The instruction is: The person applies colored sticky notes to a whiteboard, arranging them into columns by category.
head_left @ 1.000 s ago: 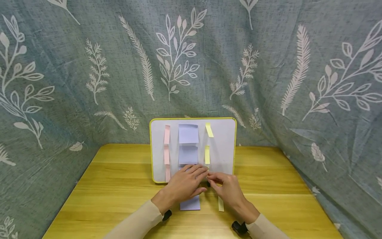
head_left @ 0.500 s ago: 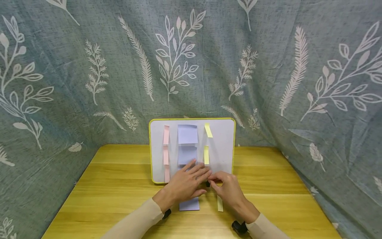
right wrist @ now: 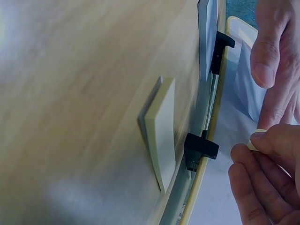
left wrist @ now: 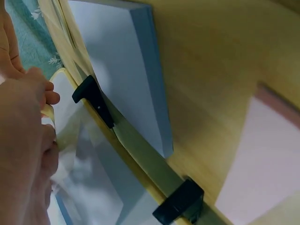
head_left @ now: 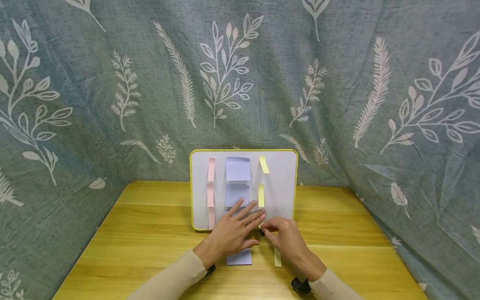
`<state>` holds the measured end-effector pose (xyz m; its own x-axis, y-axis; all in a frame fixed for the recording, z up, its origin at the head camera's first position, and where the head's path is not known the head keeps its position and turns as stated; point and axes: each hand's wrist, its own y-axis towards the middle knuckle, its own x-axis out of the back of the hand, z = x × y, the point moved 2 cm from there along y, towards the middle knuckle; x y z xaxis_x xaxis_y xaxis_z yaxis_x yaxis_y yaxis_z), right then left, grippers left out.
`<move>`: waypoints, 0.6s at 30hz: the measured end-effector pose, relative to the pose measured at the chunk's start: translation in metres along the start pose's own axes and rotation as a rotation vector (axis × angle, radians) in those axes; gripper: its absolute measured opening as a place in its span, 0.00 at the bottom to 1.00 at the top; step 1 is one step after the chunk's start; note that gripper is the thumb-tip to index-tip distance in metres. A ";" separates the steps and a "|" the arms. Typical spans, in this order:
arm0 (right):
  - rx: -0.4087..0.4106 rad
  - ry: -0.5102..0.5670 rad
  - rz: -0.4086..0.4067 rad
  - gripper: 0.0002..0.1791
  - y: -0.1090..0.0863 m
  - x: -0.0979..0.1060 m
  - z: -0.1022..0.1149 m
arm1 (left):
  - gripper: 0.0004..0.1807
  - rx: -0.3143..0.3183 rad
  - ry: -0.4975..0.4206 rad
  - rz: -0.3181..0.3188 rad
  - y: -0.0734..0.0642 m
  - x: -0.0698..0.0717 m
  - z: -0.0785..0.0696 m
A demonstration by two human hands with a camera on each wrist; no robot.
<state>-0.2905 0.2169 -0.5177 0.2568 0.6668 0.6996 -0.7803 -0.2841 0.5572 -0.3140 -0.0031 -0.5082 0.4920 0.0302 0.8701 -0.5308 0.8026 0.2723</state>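
A yellow-framed whiteboard stands upright, bearing columns of pink sticky notes, purple sticky notes and narrow yellow sticky notes. My left hand, fingers extended and spread, lies over the board's lower middle and hides part of the lowest notes. Its fingertips reach the lower end of the yellow column. Just right of them, my right hand pinches a small yellow sticky note between thumb and forefinger, at the board's lower part. Most of that note is hidden by the fingers.
In front of the board lie a purple note pad and a narrow yellow note pad. A pink note pad shows in the left wrist view. Black clips hold the board's bottom edge. A patterned cloth hangs behind the table.
My left hand's fingers have spread farther apart over the board. My right fingertips have moved slightly downward, still pinching the yellow note.
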 end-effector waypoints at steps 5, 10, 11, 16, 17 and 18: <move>-0.021 -0.022 0.033 0.09 0.001 0.001 -0.001 | 0.47 0.017 0.040 -0.016 0.001 0.001 -0.003; -0.030 -0.047 0.057 0.08 0.001 0.002 -0.003 | 0.47 0.032 0.069 -0.009 0.001 0.001 -0.005; -0.029 -0.051 0.054 0.09 0.001 0.002 -0.003 | 0.48 0.035 0.069 -0.011 0.001 0.001 -0.006; -0.019 -0.070 0.049 0.09 0.002 0.002 -0.001 | 0.48 0.043 0.070 -0.013 0.000 0.001 -0.007; -0.021 -0.071 0.053 0.09 0.002 0.003 0.000 | 0.48 0.040 0.075 -0.011 0.000 0.001 -0.007; -0.024 -0.074 0.057 0.09 0.002 0.003 0.000 | 0.48 0.036 0.079 -0.009 -0.001 0.002 -0.007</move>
<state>-0.2914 0.2184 -0.5148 0.2524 0.5969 0.7616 -0.8080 -0.3030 0.5053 -0.3077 0.0007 -0.5100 0.5493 0.0710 0.8326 -0.5496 0.7813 0.2959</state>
